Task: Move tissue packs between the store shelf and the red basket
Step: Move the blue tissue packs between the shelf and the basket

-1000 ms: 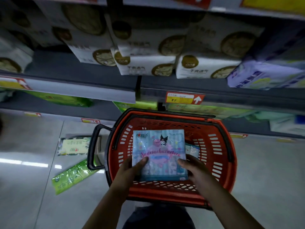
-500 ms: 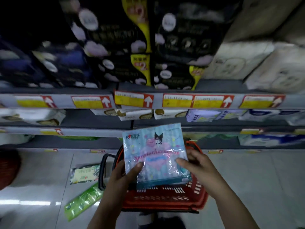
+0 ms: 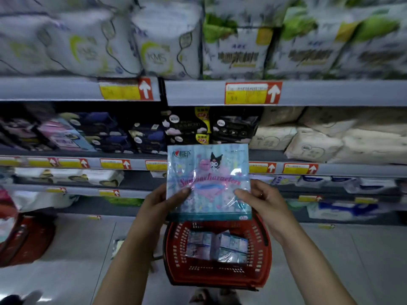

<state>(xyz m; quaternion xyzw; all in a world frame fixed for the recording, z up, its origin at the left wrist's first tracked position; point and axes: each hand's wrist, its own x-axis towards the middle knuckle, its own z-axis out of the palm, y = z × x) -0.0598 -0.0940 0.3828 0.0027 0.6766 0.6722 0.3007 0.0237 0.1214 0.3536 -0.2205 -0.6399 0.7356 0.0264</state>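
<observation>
Head view: both hands grasp one tissue pack (image 3: 208,181), upright, pale blue with a cartoon figure. Left hand (image 3: 161,200) pinches its 8 o'clock edge, thumb on the front; right hand (image 3: 263,200) pinches the 4 o'clock edge likewise. Pack sits above the red basket (image 3: 263,256), clear of it, in front of the store shelf (image 3: 330,93). Basket on the floor at 6 o'clock holds more packs (image 3: 217,246). Shelf goods at 12 o'clock are blurred.

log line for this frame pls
left hand: holds pack | right hand: holds pack | tissue pack: raised before shelf, above red basket | basket: more packs inside
</observation>
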